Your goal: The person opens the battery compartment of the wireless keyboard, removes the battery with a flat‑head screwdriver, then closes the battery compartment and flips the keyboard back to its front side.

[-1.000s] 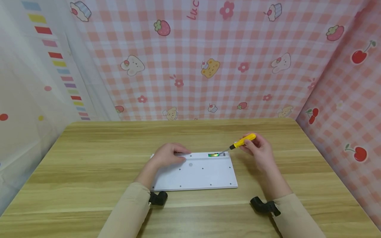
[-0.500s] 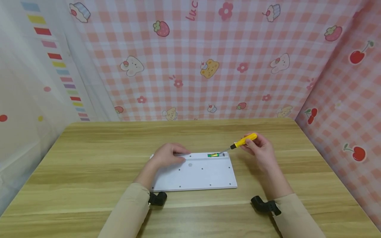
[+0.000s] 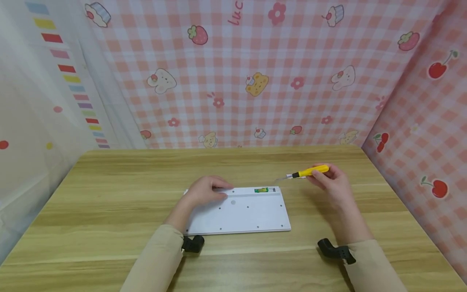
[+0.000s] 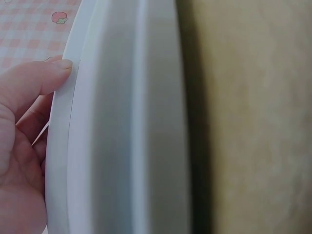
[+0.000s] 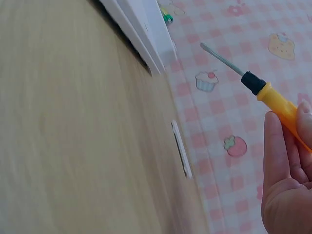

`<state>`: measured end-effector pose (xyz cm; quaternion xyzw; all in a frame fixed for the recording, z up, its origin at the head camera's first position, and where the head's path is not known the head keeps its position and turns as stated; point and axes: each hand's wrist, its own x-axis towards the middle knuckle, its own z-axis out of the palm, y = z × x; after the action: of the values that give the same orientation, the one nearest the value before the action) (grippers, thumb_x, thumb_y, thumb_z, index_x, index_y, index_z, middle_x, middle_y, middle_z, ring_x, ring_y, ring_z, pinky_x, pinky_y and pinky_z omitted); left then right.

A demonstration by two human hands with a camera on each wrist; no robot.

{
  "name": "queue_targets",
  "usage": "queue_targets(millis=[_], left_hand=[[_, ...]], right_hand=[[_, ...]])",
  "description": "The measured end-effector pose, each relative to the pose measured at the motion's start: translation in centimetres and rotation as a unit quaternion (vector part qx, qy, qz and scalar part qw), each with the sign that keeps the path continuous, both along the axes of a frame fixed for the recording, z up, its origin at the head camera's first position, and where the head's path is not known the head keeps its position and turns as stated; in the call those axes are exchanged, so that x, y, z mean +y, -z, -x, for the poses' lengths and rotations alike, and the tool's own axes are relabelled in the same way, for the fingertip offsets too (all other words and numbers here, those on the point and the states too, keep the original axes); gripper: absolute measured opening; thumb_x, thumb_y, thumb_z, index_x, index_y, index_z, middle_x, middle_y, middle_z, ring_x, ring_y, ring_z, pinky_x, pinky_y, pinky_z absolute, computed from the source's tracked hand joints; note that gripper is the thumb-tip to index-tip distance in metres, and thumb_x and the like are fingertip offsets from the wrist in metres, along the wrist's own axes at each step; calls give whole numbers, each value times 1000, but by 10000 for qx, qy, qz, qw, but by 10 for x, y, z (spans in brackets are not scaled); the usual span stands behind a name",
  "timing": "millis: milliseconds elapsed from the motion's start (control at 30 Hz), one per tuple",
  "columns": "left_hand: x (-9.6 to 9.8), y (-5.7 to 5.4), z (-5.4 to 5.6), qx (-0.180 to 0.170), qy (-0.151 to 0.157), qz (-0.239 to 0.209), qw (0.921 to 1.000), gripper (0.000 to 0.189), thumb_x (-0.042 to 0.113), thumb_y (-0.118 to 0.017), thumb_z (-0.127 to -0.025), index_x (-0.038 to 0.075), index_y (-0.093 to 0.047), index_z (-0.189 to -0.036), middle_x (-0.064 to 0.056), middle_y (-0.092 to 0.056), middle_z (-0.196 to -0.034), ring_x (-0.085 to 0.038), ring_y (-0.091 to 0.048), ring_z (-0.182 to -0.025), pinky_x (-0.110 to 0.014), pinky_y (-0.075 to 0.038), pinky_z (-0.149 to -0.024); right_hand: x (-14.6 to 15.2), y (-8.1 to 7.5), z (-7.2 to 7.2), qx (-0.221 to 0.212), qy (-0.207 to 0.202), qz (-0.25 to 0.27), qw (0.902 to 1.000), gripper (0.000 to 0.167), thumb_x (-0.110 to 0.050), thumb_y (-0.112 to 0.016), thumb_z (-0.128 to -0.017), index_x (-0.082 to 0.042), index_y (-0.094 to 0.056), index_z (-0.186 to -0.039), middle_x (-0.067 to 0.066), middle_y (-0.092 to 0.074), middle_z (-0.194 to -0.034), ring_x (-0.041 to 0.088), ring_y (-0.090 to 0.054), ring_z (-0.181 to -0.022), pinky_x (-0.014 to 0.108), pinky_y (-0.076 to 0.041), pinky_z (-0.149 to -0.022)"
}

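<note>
White panel [image 3: 240, 217]: one, lying flat on the wood-grain table [image 3: 109, 202], dotted with small dark spots. Left hand [image 3: 208, 190]: gripping the panel's far edge toward its left end, thumb on top, fingers beyond the edge. Battery [image 3: 261, 190]: green and yellow, at the slot near the right end of the far edge. Screwdriver [image 3: 306, 172]: yellow handle, black collar, metal shaft; tip apart from the panel, near its far right corner. Right hand [image 3: 333, 186]: grasping the screwdriver's handle. White strip [image 5: 182, 148]: on the table, right of the panel.
</note>
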<state>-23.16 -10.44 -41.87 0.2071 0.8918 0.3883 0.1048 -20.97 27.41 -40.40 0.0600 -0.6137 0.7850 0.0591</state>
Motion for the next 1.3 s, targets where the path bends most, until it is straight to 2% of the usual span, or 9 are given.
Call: queue_targets(millis=[167, 433, 600, 867, 933, 1000, 1100, 1200, 1300], left_hand=[[-1, -1, 0, 55, 50, 11, 10000, 30, 10, -76, -86, 18, -76, -114, -4, -67, -124, -26, -58, -120, -45, -41, -107], [-1, 0, 1, 73, 46, 20, 10000, 30, 10, -77, -85, 18, -76, -114, -4, -67, -124, -26, -58, -120, -44, -41, -107], [-1, 1, 2, 68, 53, -18, 10000, 30, 10, -77, -85, 18, -76, -114, -3, -68, -122, -25, -59, -118, -43, -42, -106], [-2, 2, 3, 171, 161, -66, 9997, 30, 9, -77, -85, 16, -76, -114, -4, -69, -120, -25, -61, -116, -43, -44, -104], [-2, 2, 3, 190, 176, -67, 9996, 30, 9, -77, -85, 15, -76, -114, -4, -69, -120, -25, -61, -116, -43, -44, -104], [-2, 2, 3, 157, 159, -63, 9997, 30, 9, -77, -85, 16, -76, -114, -4, -69, -121, -25, -60, -117, -43, -44, -104], [-1, 2, 3, 100, 137, -63, 9998, 30, 9, -77, -85, 16, -76, -114, -4, -68, -122, -25, -59, -118, -43, -43, -105], [-1, 2, 3, 68, 113, -61, 9999, 31, 9, -77, -85, 17, -76, -115, -3, -68, -122, -25, -59, -118, -43, -42, -106], [-1, 1, 2, 97, 102, -33, 9999, 31, 9, -77, -85, 18, -76, -115, -4, -67, -124, -26, -58, -119, -45, -42, -106]], right_hand=[[18, -2, -1, 63, 184, 244, 9995, 18, 9, -61, -92, -5, -69, -99, 5, -70, -99, 13, -70, -91, 26, -56, -80], [47, -4, -3, -108, 858, 701, 9938, 15, 10, -65, -89, -2, -62, -97, 4, -68, -94, 12, -71, -87, 25, -55, -80], [61, -6, -5, -321, 1441, 864, 9853, 17, 10, -69, -85, -2, -61, -94, 4, -68, -91, 12, -71, -83, 24, -56, -76], [74, -6, -6, -859, 2284, 717, 9671, 20, 9, -75, -81, -3, -63, -90, 2, -66, -88, 9, -70, -75, 23, -57, -70], [74, -6, -7, -1020, 2470, 409, 9628, 20, 5, -77, -81, -5, -63, -91, -1, -64, -88, 6, -68, -74, 19, -56, -69], [75, -5, -7, -1170, 2666, -129, 9566, 20, 1, -78, -82, -8, -63, -91, -5, -63, -85, 3, -64, -73, 14, -55, -66], [76, -3, -7, -1400, 2894, -1023, 9414, 19, -6, -79, -83, -11, -63, -93, -9, -60, -82, 2, -58, -71, 10, -51, -61], [77, 0, -7, -1565, 2962, -2351, 9124, 23, -17, -76, -88, -7, -64, -105, -7, -59, -89, 4, -53, -76, 9, -47, -63], [78, 3, -7, -1540, 2974, -3652, 8686, 35, -25, -71, -92, -1, -65, -117, 5, -63, -105, 11, -53, -87, 10, -43, -67]])
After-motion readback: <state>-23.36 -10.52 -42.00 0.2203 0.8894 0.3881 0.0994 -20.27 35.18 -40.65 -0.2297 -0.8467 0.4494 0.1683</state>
